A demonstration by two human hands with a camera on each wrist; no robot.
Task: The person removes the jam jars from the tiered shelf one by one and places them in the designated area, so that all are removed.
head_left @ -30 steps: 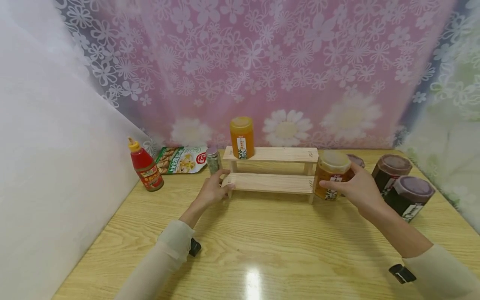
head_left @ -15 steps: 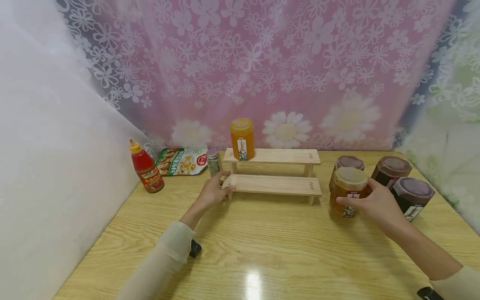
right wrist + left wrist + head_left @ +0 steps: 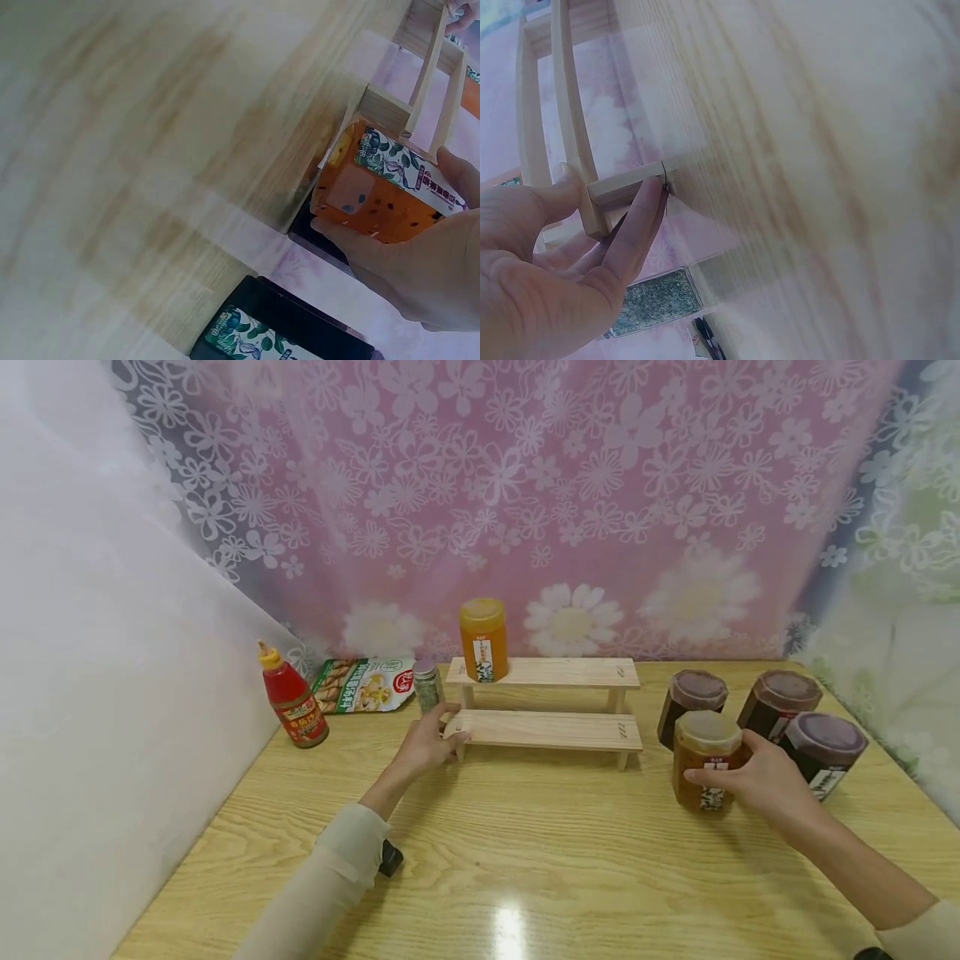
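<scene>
My left hand (image 3: 431, 742) grips the left end of a two-step wooden rack (image 3: 551, 729). In the left wrist view, my thumb and fingers wrap the end of the lower board (image 3: 574, 112) by its leg. A small spice jar (image 3: 427, 685) with a purple lid stands just behind that hand. To the right of the rack, my right hand (image 3: 772, 781) holds an upright amber jar (image 3: 705, 768) with a pale yellow lid, thumb in front and fingers behind. Dark specks and a leafy label show on this jar (image 3: 382, 202) in the right wrist view. Whether its base touches the table is unclear.
An orange-yellow jar (image 3: 483, 641) stands at the left of the rack's upper step. Three dark jars with purplish lids, one of them the nearest jar (image 3: 823, 752), cluster around my right hand. At left are a red sauce bottle (image 3: 292, 702) and a food packet (image 3: 365, 683).
My right hand has moved the amber jar rightward and toward me, away from the rack's right end. A dark jar behind it shows more fully. My left hand stays on the rack.
</scene>
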